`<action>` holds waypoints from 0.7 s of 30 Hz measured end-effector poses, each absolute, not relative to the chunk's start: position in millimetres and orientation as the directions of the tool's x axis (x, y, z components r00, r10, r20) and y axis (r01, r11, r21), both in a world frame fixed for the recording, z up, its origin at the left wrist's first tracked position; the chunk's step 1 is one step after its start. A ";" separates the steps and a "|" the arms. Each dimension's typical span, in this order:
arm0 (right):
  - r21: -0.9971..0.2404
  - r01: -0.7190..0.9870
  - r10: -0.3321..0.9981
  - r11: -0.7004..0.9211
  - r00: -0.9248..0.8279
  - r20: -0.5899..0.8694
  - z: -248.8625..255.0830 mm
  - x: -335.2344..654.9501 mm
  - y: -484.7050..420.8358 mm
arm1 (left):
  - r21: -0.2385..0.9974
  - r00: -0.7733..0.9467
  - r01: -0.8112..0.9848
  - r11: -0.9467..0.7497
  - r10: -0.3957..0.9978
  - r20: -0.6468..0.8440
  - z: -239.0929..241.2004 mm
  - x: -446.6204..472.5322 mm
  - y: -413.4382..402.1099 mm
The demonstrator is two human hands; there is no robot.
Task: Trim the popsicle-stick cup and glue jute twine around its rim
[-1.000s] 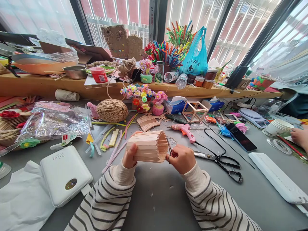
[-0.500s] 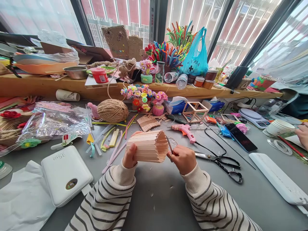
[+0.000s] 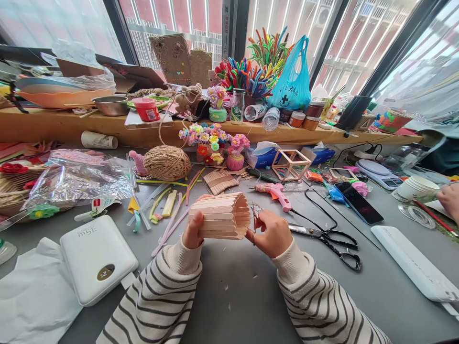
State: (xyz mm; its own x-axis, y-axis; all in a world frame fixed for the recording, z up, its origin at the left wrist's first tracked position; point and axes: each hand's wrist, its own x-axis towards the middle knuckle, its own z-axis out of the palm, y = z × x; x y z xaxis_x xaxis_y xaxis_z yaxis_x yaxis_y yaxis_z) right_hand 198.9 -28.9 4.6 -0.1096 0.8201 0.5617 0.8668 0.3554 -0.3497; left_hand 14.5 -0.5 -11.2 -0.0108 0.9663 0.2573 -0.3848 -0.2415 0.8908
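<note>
While the left hand grips a stick cylinder lying sideways above the bench, most of its fingers are hidden behind the slats. The right hand holds small scissors in its fingers beside the open rim; their tips are hard to make out. Those fingers are spread wider than half a second ago, and a handle ring now shows, while the cylinder has barely moved. Beyond lie black-handled scissors, partly under a cord, and a pink glue gun; another person's hand is cut off at the right edge.
</note>
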 end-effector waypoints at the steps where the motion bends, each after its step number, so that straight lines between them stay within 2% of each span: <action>1: -0.349 0.870 0.824 0.349 -0.108 0.556 4.4 199.4 -28.7 | 0.892 -0.006 -0.383 -0.242 0.966 0.259 -11.5 14.2 -0.4; 7: -0.375 0.853 0.827 0.363 -0.110 0.552 0.8 204.5 -25.9 | 0.913 0.068 -0.350 -0.213 0.966 0.251 -10.7 14.2 -1.5; 14: -0.294 0.896 0.815 0.332 -0.116 0.567 -0.5 203.6 -25.8 | 0.911 0.000 -0.337 -0.240 0.967 0.255 -13.7 13.9 -2.5; 21: -0.318 0.896 0.840 0.310 -0.102 0.533 0.0 201.8 -27.4 | 0.893 -0.057 -0.361 -0.268 0.962 0.266 -12.2 15.4 -2.0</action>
